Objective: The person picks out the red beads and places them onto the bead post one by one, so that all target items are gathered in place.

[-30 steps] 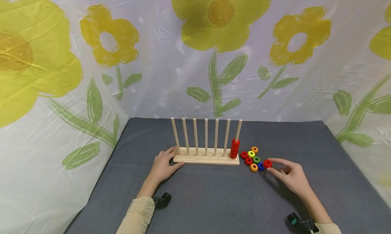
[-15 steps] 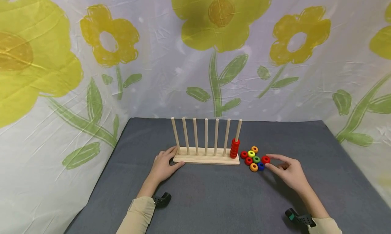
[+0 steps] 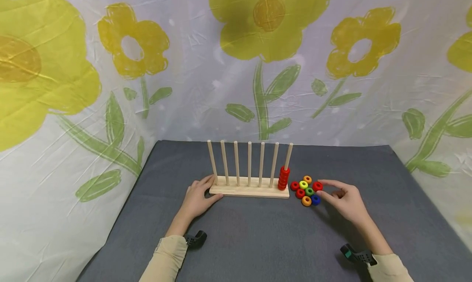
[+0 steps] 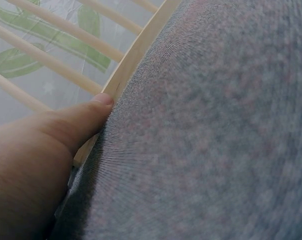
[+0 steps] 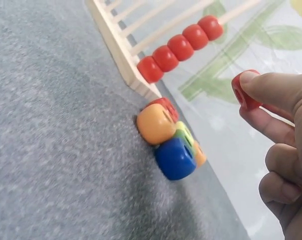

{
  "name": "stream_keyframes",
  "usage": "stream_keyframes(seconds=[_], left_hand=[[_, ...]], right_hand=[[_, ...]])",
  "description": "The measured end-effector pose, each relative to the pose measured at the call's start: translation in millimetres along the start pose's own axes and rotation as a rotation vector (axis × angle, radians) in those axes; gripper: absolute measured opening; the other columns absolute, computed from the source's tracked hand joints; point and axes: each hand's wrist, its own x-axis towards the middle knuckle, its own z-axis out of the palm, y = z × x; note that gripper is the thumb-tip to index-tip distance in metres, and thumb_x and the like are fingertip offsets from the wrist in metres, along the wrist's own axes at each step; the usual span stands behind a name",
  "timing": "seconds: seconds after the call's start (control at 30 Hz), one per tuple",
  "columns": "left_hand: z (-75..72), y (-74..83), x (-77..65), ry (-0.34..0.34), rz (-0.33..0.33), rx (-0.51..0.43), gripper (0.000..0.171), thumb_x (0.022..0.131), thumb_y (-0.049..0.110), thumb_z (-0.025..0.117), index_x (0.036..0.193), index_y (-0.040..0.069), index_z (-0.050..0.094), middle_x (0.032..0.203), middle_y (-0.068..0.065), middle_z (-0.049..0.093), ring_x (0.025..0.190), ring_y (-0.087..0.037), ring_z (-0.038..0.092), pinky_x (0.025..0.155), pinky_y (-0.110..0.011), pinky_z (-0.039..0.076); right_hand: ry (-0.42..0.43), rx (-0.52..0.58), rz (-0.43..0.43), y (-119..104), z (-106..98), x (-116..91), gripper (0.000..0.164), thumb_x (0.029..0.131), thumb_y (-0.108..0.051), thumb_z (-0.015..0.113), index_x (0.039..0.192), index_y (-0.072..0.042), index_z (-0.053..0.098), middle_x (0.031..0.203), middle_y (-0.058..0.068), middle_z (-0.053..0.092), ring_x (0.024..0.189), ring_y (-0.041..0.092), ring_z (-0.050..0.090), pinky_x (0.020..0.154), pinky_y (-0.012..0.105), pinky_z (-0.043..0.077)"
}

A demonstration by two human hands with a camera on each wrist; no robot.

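In the head view, my left hand (image 3: 197,198) grips the left end of a wooden peg rack (image 3: 248,192), thumb along its front edge and fingers at its end. The left wrist view has that thumb (image 4: 88,117) against the wooden base (image 4: 133,55). Several red beads (image 3: 283,178) are stacked on the rack's rightmost peg. Between thumb and fingertips, my right hand (image 3: 346,200) pinches a red bead (image 5: 245,90), held up off the table in the right wrist view. Just below it lie loose beads, among them a blue bead (image 5: 176,159) and an orange bead (image 5: 156,124).
To the right of the rack, the loose cluster also has a green bead (image 3: 309,191), a yellow bead (image 3: 303,185) and red ones. A dark grey cloth (image 3: 250,241) covers the table. Behind it hangs a flower-printed curtain (image 3: 199,89).
My right hand has moved up and left in the head view with the pinched red bead, away from the blue bead. The left hand stays on the rack.
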Motion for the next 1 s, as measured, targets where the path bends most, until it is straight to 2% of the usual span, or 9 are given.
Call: stream_keyframes(seconds=[0.13, 0.37, 0.5, 0.73, 1.0], left_hand=[[1.1, -1.5, 0.1, -0.007, -0.006, 0.007, 0.082, 0.092, 0.052, 0.073, 0.155, 0.009, 0.044, 0.155, -0.013, 0.043, 0.120, -0.035, 0.048, 0.098, -0.055, 0.036], [1.1, -1.5, 1.0, -0.006, -0.003, 0.005, 0.082, 0.092, 0.054, 0.072, 0.155, 0.008, 0.045, 0.155, -0.013, 0.044, 0.119, -0.036, 0.048, 0.098, -0.055, 0.036], [0.8, -1.6, 0.9, -0.009, -0.003, 0.004, 0.082, 0.092, 0.053, 0.072, 0.155, 0.008, 0.045, 0.155, -0.013, 0.043, 0.121, -0.036, 0.047, 0.098, -0.055, 0.036], [-1.0, -1.1, 3.1, -0.021, -0.011, 0.016, 0.082, 0.093, 0.053, 0.072, 0.156, 0.009, 0.044, 0.156, -0.012, 0.043, 0.122, -0.036, 0.047, 0.097, -0.055, 0.036], [-0.3, -1.2, 1.9, -0.022, -0.007, 0.018, 0.083, 0.092, 0.054, 0.071, 0.156, 0.009, 0.044, 0.156, -0.013, 0.043, 0.123, -0.037, 0.047, 0.098, -0.056, 0.036]], right_hand=[[0.004, 0.010, -0.017, -4.6, 0.3, 4.9, 0.031, 0.090, -0.016, 0.082, 0.120, -0.014, 0.076, 0.047, -0.003, 0.031, 0.038, 0.007, 0.023, 0.036, 0.031, 0.022], [0.014, 0.006, -0.038, -15.1, -0.5, 12.3, 0.032, 0.090, -0.011, 0.080, 0.122, -0.009, 0.075, 0.046, -0.005, 0.030, 0.038, -0.002, 0.022, 0.036, 0.031, 0.023], [0.012, -0.005, -0.034, -31.9, 0.4, 14.8, 0.032, 0.090, -0.007, 0.079, 0.122, -0.004, 0.073, 0.047, -0.003, 0.030, 0.039, -0.006, 0.020, 0.037, 0.032, 0.022], [0.007, 0.005, -0.026, -63.6, -0.8, 22.2, 0.031, 0.089, -0.003, 0.079, 0.120, 0.000, 0.073, 0.048, -0.005, 0.030, 0.038, 0.001, 0.022, 0.038, 0.032, 0.023], [0.024, 0.014, -0.061, -67.2, 0.3, 29.0, 0.030, 0.090, -0.003, 0.078, 0.120, 0.000, 0.073, 0.047, -0.003, 0.030, 0.038, -0.001, 0.020, 0.038, 0.032, 0.021]])
